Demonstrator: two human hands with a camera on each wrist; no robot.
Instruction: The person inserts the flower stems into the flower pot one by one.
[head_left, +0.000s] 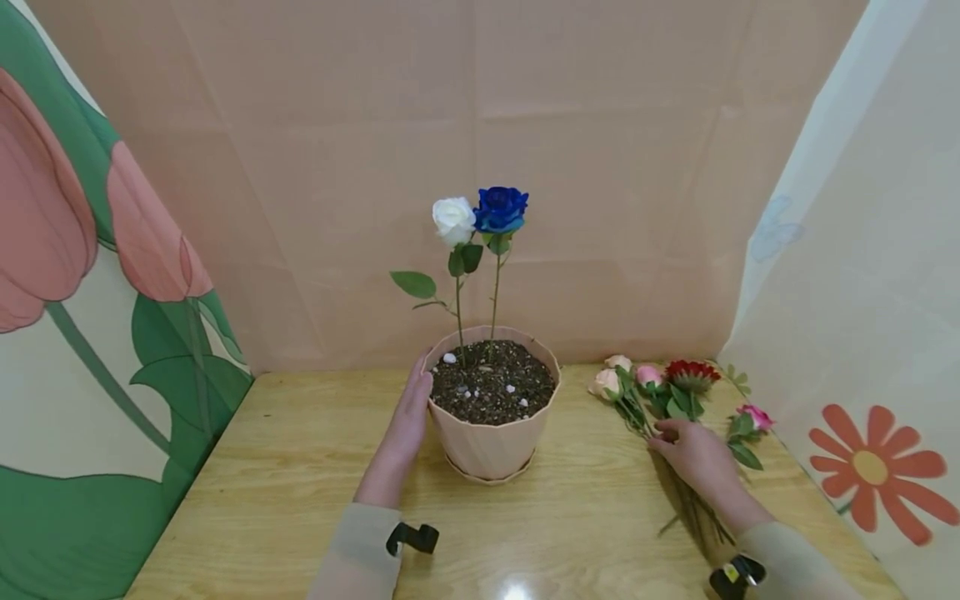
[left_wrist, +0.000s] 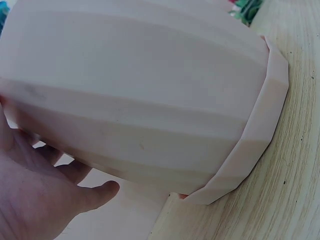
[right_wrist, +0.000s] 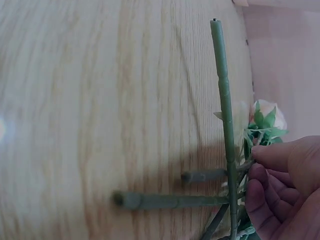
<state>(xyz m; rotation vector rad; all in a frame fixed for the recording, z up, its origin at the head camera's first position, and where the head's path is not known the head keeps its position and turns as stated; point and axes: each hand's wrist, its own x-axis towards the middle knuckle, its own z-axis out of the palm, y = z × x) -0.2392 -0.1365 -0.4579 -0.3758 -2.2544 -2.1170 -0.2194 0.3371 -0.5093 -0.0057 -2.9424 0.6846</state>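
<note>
A pale pink flowerpot [head_left: 491,446] filled with dark soil [head_left: 487,387] stands on a saucer. A white rose [head_left: 453,221] and a blue rose [head_left: 501,210] rise upright from the soil. My left hand [head_left: 411,408] rests against the pot's left side, fingers extended along the wall; its thumb shows apart from the pot in the left wrist view. Over the flowers on the right, my right hand [head_left: 697,458] pinches a green stem [right_wrist: 244,167] between thumb and fingers. This stem appears to lead to a peach rose [right_wrist: 272,114]. Several stem ends stick out below the fingers.
Beside the right hand lie peach roses [head_left: 604,383], a pink flower [head_left: 648,375], a red flower [head_left: 692,375] and a magenta rose [head_left: 756,417]. A pink cloth [head_left: 337,167] hangs behind the wooden table [head_left: 300,467]. Printed panels stand at both sides.
</note>
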